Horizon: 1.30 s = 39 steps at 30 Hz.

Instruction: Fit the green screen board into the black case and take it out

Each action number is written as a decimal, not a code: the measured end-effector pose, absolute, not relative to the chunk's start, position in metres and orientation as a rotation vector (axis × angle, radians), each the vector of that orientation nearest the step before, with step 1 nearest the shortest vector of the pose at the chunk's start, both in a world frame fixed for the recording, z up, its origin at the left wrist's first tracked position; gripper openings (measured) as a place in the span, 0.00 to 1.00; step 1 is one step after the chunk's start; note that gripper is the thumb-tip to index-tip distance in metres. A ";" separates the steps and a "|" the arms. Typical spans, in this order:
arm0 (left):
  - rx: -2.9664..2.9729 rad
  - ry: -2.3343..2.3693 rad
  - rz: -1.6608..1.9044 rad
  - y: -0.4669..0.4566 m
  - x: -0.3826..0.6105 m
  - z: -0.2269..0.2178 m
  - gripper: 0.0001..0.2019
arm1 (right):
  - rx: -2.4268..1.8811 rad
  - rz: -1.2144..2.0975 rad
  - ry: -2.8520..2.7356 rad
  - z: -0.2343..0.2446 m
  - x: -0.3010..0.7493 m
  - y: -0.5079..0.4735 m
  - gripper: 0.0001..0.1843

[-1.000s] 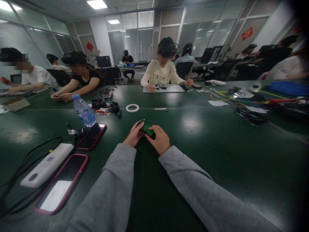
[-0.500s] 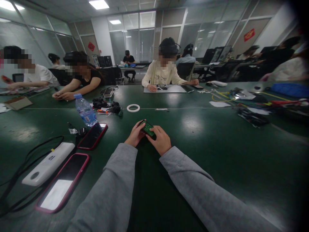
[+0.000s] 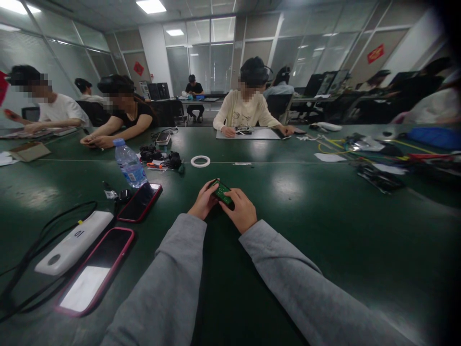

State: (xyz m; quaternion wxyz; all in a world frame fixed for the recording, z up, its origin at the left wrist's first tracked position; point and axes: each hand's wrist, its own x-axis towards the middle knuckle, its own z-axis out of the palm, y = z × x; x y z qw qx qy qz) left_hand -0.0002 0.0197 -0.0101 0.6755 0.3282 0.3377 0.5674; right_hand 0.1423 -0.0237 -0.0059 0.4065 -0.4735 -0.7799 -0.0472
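Note:
A small green circuit board (image 3: 222, 191) with a dark edge is held just above the green table, tilted down to the right. My left hand (image 3: 204, 201) grips its left end, thumb on the upper face. On the right side, my right hand (image 3: 240, 207) is closed on the board, with thumb and forefinger at its near right edge. The fingers beneath the board are hidden. Tiny parts on its face are too small to make out.
Left of my arms lie a phone in a pink case (image 3: 97, 271), a red-edged phone (image 3: 140, 203), a white device (image 3: 75, 242) with a black cable, and a water bottle (image 3: 130, 163). A white tape ring (image 3: 200, 161) lies ahead. Wires (image 3: 334, 144) clutter the far right. A co-worker (image 3: 248, 105) sits opposite.
The view has shifted slightly. My hands keep the same grip on the circuit board. Across the table, the co-worker's hand on the right has moved inward and down toward the board on the table.

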 end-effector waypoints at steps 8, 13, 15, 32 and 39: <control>0.708 0.748 1.245 0.016 0.001 -0.004 0.23 | -1.203 -0.076 -1.945 -0.009 0.145 -0.020 0.10; 0.714 0.744 1.240 0.016 0.002 -0.004 0.24 | -1.215 -0.054 -1.942 -0.010 0.147 -0.019 0.10; 0.720 0.758 1.236 0.016 0.002 -0.004 0.26 | -1.223 -0.049 -1.944 -0.011 0.147 -0.019 0.11; 0.798 0.760 1.251 0.017 0.003 -0.010 0.31 | -1.228 -0.032 -1.946 -0.009 0.148 -0.021 0.10; 0.800 0.765 1.268 0.015 0.004 -0.011 0.31 | -1.222 -0.036 -1.966 -0.010 0.147 -0.021 0.09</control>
